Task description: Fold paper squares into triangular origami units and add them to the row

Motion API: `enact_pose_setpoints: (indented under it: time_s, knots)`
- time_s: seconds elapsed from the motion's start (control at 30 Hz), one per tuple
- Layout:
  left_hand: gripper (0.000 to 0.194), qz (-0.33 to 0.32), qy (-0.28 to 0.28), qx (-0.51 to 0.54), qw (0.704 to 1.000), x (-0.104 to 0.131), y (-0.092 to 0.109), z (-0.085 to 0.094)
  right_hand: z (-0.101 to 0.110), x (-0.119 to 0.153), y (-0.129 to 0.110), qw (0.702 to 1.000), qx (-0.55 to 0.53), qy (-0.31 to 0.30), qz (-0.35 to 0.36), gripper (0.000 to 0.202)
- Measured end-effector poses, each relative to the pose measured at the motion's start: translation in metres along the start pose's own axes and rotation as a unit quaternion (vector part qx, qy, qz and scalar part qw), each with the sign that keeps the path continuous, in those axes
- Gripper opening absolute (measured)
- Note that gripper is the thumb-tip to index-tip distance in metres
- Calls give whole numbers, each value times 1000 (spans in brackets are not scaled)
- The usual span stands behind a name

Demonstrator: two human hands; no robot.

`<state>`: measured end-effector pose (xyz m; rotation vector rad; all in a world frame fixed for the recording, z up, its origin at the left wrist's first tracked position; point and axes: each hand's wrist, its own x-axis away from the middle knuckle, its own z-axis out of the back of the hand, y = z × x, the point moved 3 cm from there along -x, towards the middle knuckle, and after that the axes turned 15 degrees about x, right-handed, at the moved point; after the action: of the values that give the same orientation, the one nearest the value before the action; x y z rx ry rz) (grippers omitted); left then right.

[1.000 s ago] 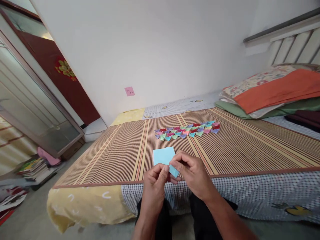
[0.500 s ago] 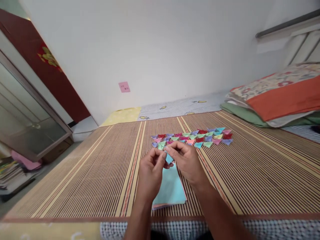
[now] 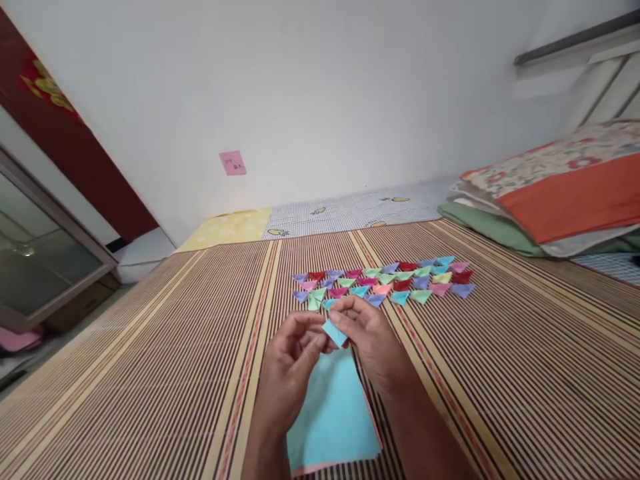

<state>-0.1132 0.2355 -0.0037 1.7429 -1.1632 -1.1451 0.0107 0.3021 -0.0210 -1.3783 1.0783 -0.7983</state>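
A small piece of folded light-blue paper (image 3: 335, 333) is held up between my hands, above the stack of blue paper. My right hand (image 3: 373, 337) pinches its upper right edge between thumb and fingers. On the other side, the curled fingers and thumb of my left hand (image 3: 290, 367) are at the paper's left corner; its exact grip there is partly hidden. Beneath, a stack of paper sheets (image 3: 335, 417) with light blue on top and pink edges lies on the mat. Just beyond my fingers, several small folded paper pieces (image 3: 401, 285) in many colours form rows.
A striped woven mat (image 3: 165, 347) covers the bed. Folded bedding (image 3: 575, 187) is piled at the right. A white wall (image 3: 325, 100) with a pink note (image 3: 233, 163) stands behind, and a glass-panelled door (image 3: 40, 247) is at the left.
The view has tipped down and come closer to the mat. The folded blue paper is turned and shows a flat face, and my left fingers have loosened and shifted slightly left.
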Motion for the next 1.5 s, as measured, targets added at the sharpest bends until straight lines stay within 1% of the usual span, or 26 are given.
enact_pose_setpoints:
  time_s: [0.07, 0.13, 0.2, 0.3, 0.4, 0.5, 0.63, 0.7, 0.9, 1.0, 1.1, 1.23, 1.33, 1.5]
  knots:
    - [17, 13, -10, -13, 1000, 1, 3, 5, -3, 1, -1, 1000, 3, 3, 8, 22]
    - [16, 20, -7, -17, 1000, 2, 4, 8, -5, 2, -2, 1000, 18, 3, 25, 21]
    - [14, 22, -4, -24, 999, 4, 5, 9, -6, 2, -3, 998, 38, 5, 42, 20]
    - [12, 22, -4, -48, 999, 6, 6, 8, -6, 2, -4, 996, 64, 26, 64, 18]
    - [11, 22, 8, -43, 999, 7, 6, 11, -4, 4, -8, 993, 89, 30, 69, 19]
    - [11, 13, 29, -17, 999, 7, 7, 18, -2, 10, -16, 994, 92, -8, 60, 20]
    - [11, -18, 51, 0, 999, 6, 11, 25, -1, 17, -22, 993, 65, -70, 73, 20]
    - [12, -33, 63, 5, 997, 5, 13, 25, -1, 18, -22, 990, 82, -76, 83, 15]
    - [10, -57, 92, -5, 994, 7, 14, 21, -1, 18, -22, 979, 155, -27, 132, 8]
    - [10, -62, 96, -3, 993, 7, 12, 21, 0, 18, -25, 968, 189, -19, 162, 7]
    - [8, -69, 90, -1, 994, 6, 11, 20, 0, 18, -29, 962, 195, -16, 190, 7]
    - [4, -85, 82, -16, 993, 7, 12, 19, -2, 19, -31, 959, 183, 4, 214, 7]
    - [5, -95, 95, -37, 990, 7, 13, 17, -7, 18, -27, 968, 148, 14, 202, 9]
    - [8, -96, 138, -53, 984, 8, 13, 15, -16, 14, -18, 986, 76, 6, 146, 9]
